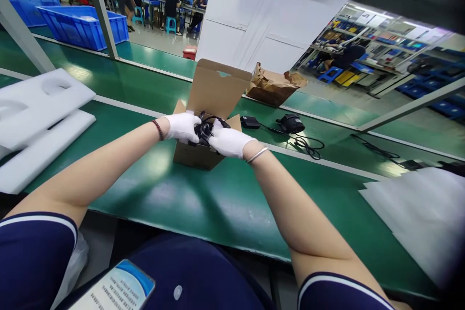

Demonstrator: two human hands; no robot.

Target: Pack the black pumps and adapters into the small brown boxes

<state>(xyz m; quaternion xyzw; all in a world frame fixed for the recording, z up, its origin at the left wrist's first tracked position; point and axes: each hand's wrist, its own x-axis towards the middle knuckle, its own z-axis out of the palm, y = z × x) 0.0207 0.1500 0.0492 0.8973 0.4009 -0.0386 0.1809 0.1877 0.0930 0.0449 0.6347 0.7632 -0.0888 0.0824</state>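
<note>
A brown cardboard box point(198, 157) stands on the green bench with its lid point(218, 85) raised at the back. Both my hands wear white gloves and meet at the box's mouth. Between them is a bundled black cable point(204, 131), partly hidden by the fingers. My left hand point(183, 127) is closed on the cable's left side. From the right, my right hand point(228, 140) grips the same bundle. What else lies inside the box is hidden.
Right of the box lie a black power adapter point(250, 122) and another black device point(291, 123) with cables. Behind stands a crumpled brown paper bag point(274, 87). White foam pieces point(47, 101) lie left, white sheets point(421, 213) right. A blue crate point(83, 26) and people are farther back.
</note>
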